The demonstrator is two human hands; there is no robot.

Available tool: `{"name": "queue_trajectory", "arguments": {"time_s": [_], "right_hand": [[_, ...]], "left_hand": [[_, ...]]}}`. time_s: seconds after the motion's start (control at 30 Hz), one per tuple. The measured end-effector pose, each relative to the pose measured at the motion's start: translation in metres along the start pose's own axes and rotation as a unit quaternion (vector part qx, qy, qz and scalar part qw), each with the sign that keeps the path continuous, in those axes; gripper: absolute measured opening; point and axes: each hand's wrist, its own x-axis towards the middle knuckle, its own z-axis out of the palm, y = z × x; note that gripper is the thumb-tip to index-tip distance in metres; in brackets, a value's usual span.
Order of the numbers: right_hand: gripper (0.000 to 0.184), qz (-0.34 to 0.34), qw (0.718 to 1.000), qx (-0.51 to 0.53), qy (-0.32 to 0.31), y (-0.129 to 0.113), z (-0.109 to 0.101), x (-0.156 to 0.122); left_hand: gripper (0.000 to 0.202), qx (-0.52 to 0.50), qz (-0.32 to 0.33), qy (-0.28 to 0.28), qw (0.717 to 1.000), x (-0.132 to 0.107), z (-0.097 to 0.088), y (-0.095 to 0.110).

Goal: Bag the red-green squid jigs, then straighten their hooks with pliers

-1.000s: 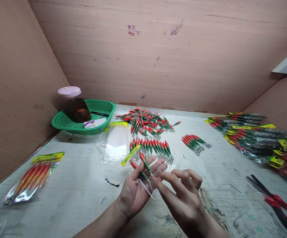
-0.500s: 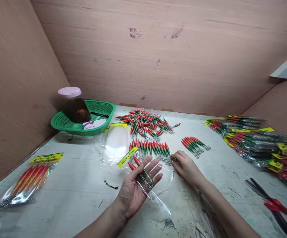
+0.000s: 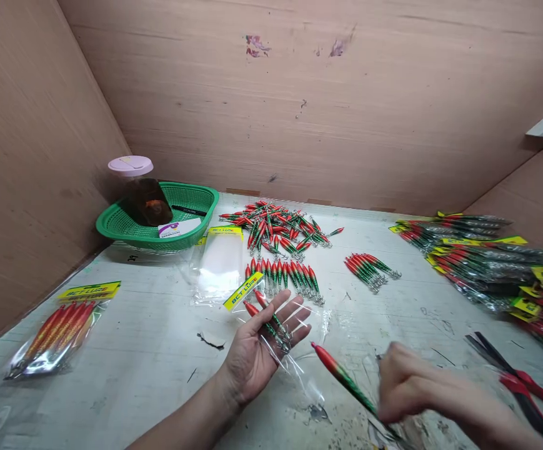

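My left hand [image 3: 264, 350] is palm up, its thumb over a clear plastic bag [image 3: 247, 290] with a yellow header. Two red and green fishing lures [image 3: 271, 322] lie across that palm, apparently in the bag. Closed and smeared by motion, my right hand [image 3: 412, 384] grips the hook end of another fishing lure [image 3: 343, 378], its red tip pointing up and left. Beyond my left hand lie a row of lures [image 3: 283, 275] and a loose heap of lures [image 3: 275, 228]. A smaller group of lures [image 3: 369, 272] sits to their right.
A green basket [image 3: 105, 234] holding a lidded drink cup [image 3: 147, 203] stands at the back left. Flat bags [image 3: 219, 262] lie beside it. Packed lures [image 3: 62, 331] are at the left, with stacked packs [image 3: 482, 269] at the right. Scissors [image 3: 510, 372] lie nearer.
My right hand has left the right end of the lure row and come back toward me, now carrying one lure. My left hand has hardly moved. The view has tilted slightly.
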Motion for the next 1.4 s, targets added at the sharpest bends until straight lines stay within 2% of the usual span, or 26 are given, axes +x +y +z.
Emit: {"name": "queue_trajectory", "arguments": {"time_s": [0.03, 0.07, 0.1, 0.2, 0.33, 0.47, 0.57, 0.63, 0.77, 0.9, 1.0, 1.07, 1.23, 1.4], "right_hand": [[0.009, -0.014, 0.999, -0.006, -0.038, -0.006, 0.009, 0.004], [0.014, -0.032, 0.997, -0.013, -0.076, -0.009, 0.019, 0.009], [0.023, -0.046, 0.996, -0.035, -0.069, -0.01, 0.03, 0.015], [0.029, -0.076, 0.987, -0.133, 0.052, -0.006, 0.059, 0.026], [0.022, -0.115, 0.964, -0.21, 0.118, -0.003, 0.075, 0.031], [0.02, -0.117, 0.96, -0.191, 0.165, -0.005, 0.082, 0.033], [0.015, -0.107, 0.965, -0.161, 0.176, -0.004, 0.086, 0.036], [0.015, -0.102, 0.974, -0.115, 0.167, -0.001, 0.082, 0.037], [0.018, -0.061, 0.986, -0.025, 0.151, 0.005, 0.061, 0.038], [0.009, -0.076, 0.985, -0.096, 0.119, 0.002, 0.055, 0.037], [0.009, -0.101, 0.97, -0.183, 0.128, -0.003, 0.065, 0.035], [0.016, -0.104, 0.965, -0.21, 0.122, -0.004, 0.072, 0.034], [0.03, -0.075, 0.978, -0.171, 0.099, -0.006, 0.077, 0.034], [0.032, -0.044, 0.993, -0.103, 0.046, -0.013, 0.079, 0.032]], "left_hand": [[0.03, 0.004, -0.007, -0.004, 1.0, -0.001, 0.0, -0.001], [0.03, 0.007, -0.013, -0.006, 1.0, -0.002, 0.0, -0.002], [0.03, 0.011, -0.018, -0.006, 1.0, -0.002, 0.0, -0.003], [0.031, 0.021, -0.029, 0.005, 0.999, -0.002, 0.0, -0.005], [0.032, 0.024, -0.023, 0.009, 0.999, -0.001, -0.002, -0.004], [0.033, 0.028, -0.021, 0.018, 0.999, -0.001, -0.002, -0.004], [0.035, 0.034, -0.029, 0.026, 0.999, -0.003, -0.002, -0.005], [0.035, 0.033, -0.028, 0.027, 0.999, -0.003, -0.002, -0.006], [0.032, 0.019, -0.017, 0.018, 1.0, -0.003, -0.001, -0.006], [0.029, 0.003, -0.011, 0.013, 1.0, -0.004, 0.001, -0.007], [0.026, 0.002, -0.003, 0.015, 1.0, -0.003, 0.0, -0.008], [0.022, 0.013, 0.004, 0.017, 1.0, -0.002, -0.001, -0.009], [0.017, 0.067, 0.008, 0.04, 0.997, -0.001, 0.0, -0.012], [0.023, 0.093, 0.018, 0.054, 0.994, -0.003, 0.003, -0.013]]}}
